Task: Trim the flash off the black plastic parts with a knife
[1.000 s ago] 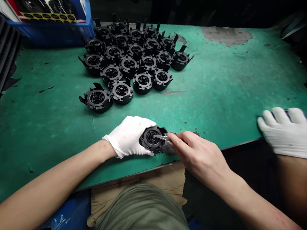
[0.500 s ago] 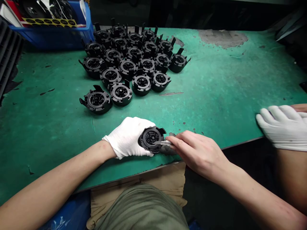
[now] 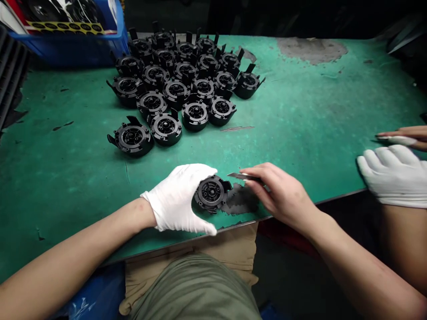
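Observation:
A round black plastic housing (image 3: 211, 193) with upright tabs sits near the table's front edge, its ribbed face up. My left hand (image 3: 182, 198), in a white glove, curves around its left side. The fingers lie along the far side, while the thumb is spread away from the housing, so the hand is open. Bare, my right hand (image 3: 278, 191) pinches a thin pointed knife blade (image 3: 238, 176). The blade's tip points left, beyond the housing's upper right and apart from it.
Several similar black housings (image 3: 176, 91) stand grouped on the green tabletop (image 3: 300, 120). A blue bin (image 3: 80, 51) with packaged goods is at the back left. At the right are a co-worker's gloved hand (image 3: 395, 175) and another hand (image 3: 408, 135) with a dark pointed tool.
My left thumb has swung away from the housing, opening the hand. My right hand has lifted the blade off the housing, up and right. A co-worker's second hand has come into fuller view.

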The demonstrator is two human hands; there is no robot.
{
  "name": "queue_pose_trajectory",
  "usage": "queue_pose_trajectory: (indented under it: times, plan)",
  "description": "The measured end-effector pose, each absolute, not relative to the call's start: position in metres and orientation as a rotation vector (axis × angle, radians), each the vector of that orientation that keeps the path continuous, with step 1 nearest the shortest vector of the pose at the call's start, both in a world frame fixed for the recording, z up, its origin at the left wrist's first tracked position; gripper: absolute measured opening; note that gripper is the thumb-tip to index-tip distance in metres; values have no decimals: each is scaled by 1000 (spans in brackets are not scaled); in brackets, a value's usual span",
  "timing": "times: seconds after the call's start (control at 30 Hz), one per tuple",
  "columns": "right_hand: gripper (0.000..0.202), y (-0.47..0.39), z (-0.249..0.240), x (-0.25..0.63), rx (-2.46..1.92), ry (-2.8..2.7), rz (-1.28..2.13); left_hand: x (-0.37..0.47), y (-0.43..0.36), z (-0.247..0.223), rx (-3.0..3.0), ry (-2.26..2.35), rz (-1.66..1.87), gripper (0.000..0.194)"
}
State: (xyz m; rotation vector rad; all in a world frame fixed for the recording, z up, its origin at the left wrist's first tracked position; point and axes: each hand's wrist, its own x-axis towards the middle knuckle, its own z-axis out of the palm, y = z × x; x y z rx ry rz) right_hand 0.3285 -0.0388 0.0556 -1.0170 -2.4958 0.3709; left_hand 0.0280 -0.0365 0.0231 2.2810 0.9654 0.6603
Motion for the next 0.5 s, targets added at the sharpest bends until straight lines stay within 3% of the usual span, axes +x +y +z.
queue_pose_trajectory:
  times: [0.07,0.2,0.3,0.43,0.5]
  plan:
    - [23,-43,52,322,-980,-2509,486,30,-38,20,2283,1055,618,103]
    - [21,-49,48,318,-972,-2519,583,24,-36,21,2266,986,623,86]
    - [18,-40,50,322,-903,-2627,393,16,-34,23,2257,840,619,82]
    - [15,-22,52,321,-757,-2741,162,18,-31,22,2221,867,599,98]
    - [15,-18,51,317,-725,-2758,143,22,-30,20,2213,884,579,97]
